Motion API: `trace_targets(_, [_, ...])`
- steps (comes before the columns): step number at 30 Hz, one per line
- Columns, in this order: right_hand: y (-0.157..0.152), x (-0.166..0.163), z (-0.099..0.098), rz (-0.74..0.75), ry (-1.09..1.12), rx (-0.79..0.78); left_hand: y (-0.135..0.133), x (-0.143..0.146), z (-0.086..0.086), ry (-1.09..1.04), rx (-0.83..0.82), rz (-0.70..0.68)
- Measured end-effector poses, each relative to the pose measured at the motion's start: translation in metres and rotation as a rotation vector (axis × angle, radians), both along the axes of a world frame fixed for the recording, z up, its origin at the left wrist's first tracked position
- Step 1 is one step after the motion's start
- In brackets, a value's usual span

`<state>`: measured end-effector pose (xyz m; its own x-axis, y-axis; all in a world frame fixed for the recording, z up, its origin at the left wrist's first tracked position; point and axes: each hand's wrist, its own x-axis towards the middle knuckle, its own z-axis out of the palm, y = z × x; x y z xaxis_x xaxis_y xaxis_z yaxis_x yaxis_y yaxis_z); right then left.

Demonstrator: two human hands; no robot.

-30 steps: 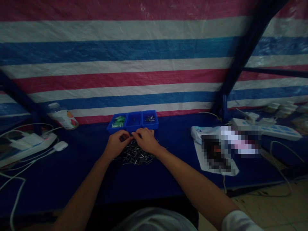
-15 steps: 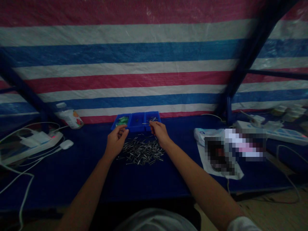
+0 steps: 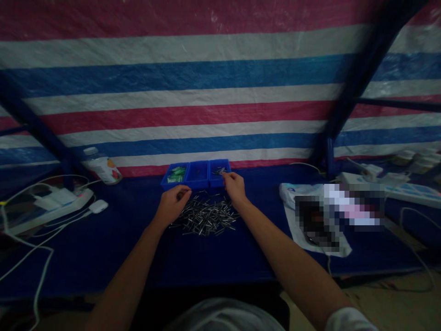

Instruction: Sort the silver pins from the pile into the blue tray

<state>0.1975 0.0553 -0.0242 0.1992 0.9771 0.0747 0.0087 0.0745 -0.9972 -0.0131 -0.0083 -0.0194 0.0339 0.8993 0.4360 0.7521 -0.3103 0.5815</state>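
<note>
A heap of several small metal pins [image 3: 206, 215] lies on the dark blue table [image 3: 213, 257]. Behind it stands a blue tray [image 3: 196, 174] with three compartments: green pieces on the left, a few bits in the middle, metal pins on the right. My left hand [image 3: 172, 204] rests at the heap's left edge, fingers curled and pinched together; what they hold is too small to name. My right hand [image 3: 234, 186] hovers at the front of the tray's right compartment, fingers bent, and I cannot see whether anything is in them.
A labelled bottle [image 3: 101, 166] lies at the back left, near a power strip [image 3: 51, 204] with white cables and a white mouse-like object [image 3: 98, 206]. At the right lie a white bag [image 3: 310, 216] and another power strip [image 3: 396, 188]. A striped tarp forms the back wall.
My hands, joined over the heap a second ago, came apart. The right hand went up to the tray's right compartment and has since drawn back a little; the left stayed by the heap.
</note>
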Motion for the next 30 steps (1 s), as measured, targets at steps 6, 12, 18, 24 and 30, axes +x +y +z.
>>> trace_targets(6, [0.009,0.01,-0.004,-0.058,-0.27,0.062,0.0,0.001,0.0,0.025,-0.003,-0.006])
trace_targets(12, [-0.022,0.02,0.03,-0.079,-0.378,0.256,0.001,-0.001,-0.001,0.138,-0.025,-0.053])
trace_targets(18, [-0.133,0.094,0.043,-0.149,-0.619,0.453,0.001,-0.002,-0.002,0.215,-0.055,-0.129])
trace_targets(24, [-0.204,0.219,-0.003,-0.482,-1.003,0.321,0.002,-0.006,-0.005,0.214,-0.061,-0.085])
trace_targets(30, [-0.201,0.255,-0.016,-0.299,-1.056,0.311,0.004,-0.014,-0.007,0.222,-0.07,0.0])
